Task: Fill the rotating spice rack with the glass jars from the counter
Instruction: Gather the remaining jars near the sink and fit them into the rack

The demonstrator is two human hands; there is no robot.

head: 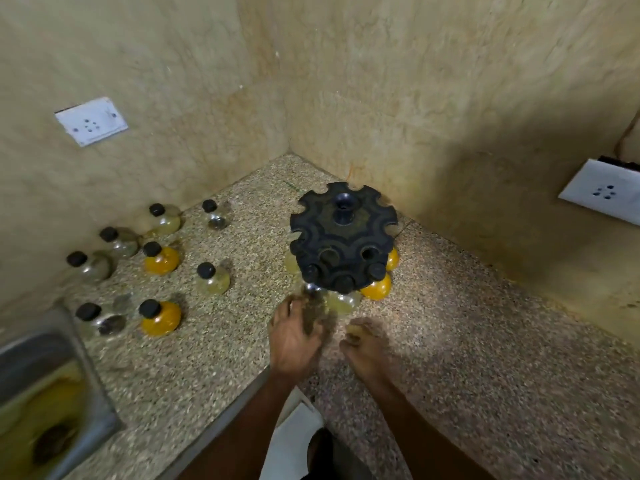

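Observation:
The black rotating spice rack (343, 237) stands in the counter's corner. Its lower tier holds round black-capped glass jars: two orange-filled ones (377, 289) on the right and pale ones (341, 301) at the front. Several more jars stand loose on the left of the counter, among them two orange ones (160, 318) and a clear one (213, 279). My left hand (298, 336) is just in front of the rack's base, blurred, with its fingers spread and nothing in them. Beside it, my right hand (367, 348) hovers low over the counter with its fingers curled and blurred.
A steel sink (45, 386) sits at the lower left, past the loose jars. Tiled walls close in behind and to the right of the rack, each carrying a white socket plate (91, 121). The speckled counter (485, 341) stretches to the right.

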